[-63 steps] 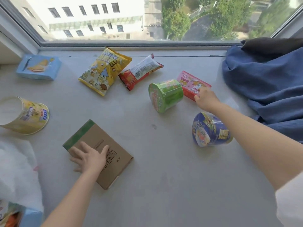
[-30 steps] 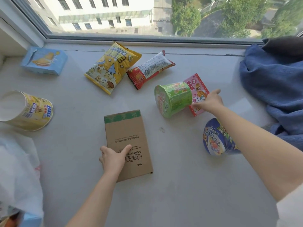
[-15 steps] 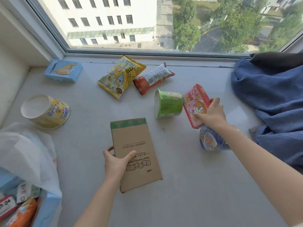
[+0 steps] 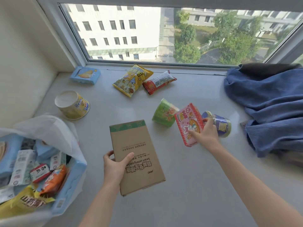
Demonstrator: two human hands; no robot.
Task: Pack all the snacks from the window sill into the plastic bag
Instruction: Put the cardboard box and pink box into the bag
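My left hand (image 4: 114, 167) grips the near left edge of a flat brown cardboard box (image 4: 136, 154), thumb on top. My right hand (image 4: 205, 133) holds a pink snack packet (image 4: 186, 123) lifted off the grey window sill (image 4: 188, 185). Behind the packet lie a green cup (image 4: 163, 114) and a blue cup (image 4: 221, 123) on their sides. Farther back lie a yellow snack bag (image 4: 132, 80), a red and white packet (image 4: 158, 82), a light blue box (image 4: 85, 75) and a yellow tub (image 4: 73, 104). The white plastic bag (image 4: 49, 128) stands open at the left, holding several snacks.
A blue cloth (image 4: 268, 105) with a dark garment on top is heaped at the right end of the sill. The window pane (image 4: 164, 33) closes the far side and a cream wall (image 4: 21, 54) the left.
My right hand has picked the pink packet up from beside the green cup. My left hand has slid the brown box toward me and taken hold of its edge. The bag has come into view.
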